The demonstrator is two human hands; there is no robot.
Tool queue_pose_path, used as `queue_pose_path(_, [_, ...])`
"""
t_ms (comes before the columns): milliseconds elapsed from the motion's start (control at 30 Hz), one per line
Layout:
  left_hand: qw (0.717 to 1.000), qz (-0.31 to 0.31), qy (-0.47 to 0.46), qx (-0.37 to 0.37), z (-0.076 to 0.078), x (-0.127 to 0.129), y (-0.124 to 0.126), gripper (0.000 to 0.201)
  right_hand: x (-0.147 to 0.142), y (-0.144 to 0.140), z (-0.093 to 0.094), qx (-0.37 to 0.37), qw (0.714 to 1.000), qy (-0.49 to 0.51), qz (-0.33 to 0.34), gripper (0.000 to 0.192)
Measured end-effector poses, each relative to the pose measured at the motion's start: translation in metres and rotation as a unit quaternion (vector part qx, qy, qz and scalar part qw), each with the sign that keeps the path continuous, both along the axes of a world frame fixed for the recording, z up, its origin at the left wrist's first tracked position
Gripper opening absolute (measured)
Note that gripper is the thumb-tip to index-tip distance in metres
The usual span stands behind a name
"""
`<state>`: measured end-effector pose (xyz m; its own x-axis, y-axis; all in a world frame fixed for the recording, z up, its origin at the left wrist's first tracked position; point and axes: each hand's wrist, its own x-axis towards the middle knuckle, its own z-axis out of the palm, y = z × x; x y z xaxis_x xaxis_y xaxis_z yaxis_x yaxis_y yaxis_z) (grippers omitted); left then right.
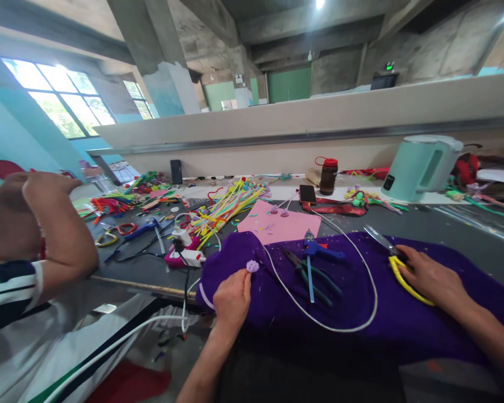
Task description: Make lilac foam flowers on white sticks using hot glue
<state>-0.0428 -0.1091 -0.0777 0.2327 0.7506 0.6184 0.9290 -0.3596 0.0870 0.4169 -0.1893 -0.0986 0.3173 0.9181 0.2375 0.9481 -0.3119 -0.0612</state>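
Note:
Between the thumb and fingers of my left hand (232, 298) is a small lilac fuzzy flower (252, 266), held above the purple cloth (273, 324). My right hand (434, 278) is closed on a pair of scissors (407, 282) with yellow handles, blades pointing away to the left, over the cloth's right side. Between my hands lie pliers (302, 267) with dark green handles and a blue glue gun (325, 250) with a glue stick in it. A white cable (373, 302) loops around these tools. Part of the scissors' handles is hidden by my fingers.
A pink sheet (252, 221) bears small lilac pieces and green scraps. Behind it are colourful pipe cleaners (231, 204), a phone (307, 194), a brown bottle (329, 178) and a mint kettle (420, 168). A power strip (189, 257) is left of the cloth. A co-worker's arm (63, 229) is at left.

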Motion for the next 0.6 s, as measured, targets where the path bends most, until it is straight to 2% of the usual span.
queue_pose_path(167, [1.0, 0.016, -0.002, -0.025, 0.005, 0.007, 0.004, 0.024, 0.005, 0.013, 0.006, -0.001, 1.0, -0.015, 0.006, 0.049])
queue_pose_path(500, [0.995, 0.043, -0.049, -0.072, 0.007, 0.01, 0.008, 0.026, 0.011, 0.033, 0.009, -0.01, 0.999, -0.007, -0.029, 0.047])
queue_pose_path(600, [0.987, 0.028, -0.115, -0.109, 0.01, 0.007, 0.009, 0.026, 0.012, 0.039, 0.01, -0.002, 0.999, -0.006, -0.033, 0.048])
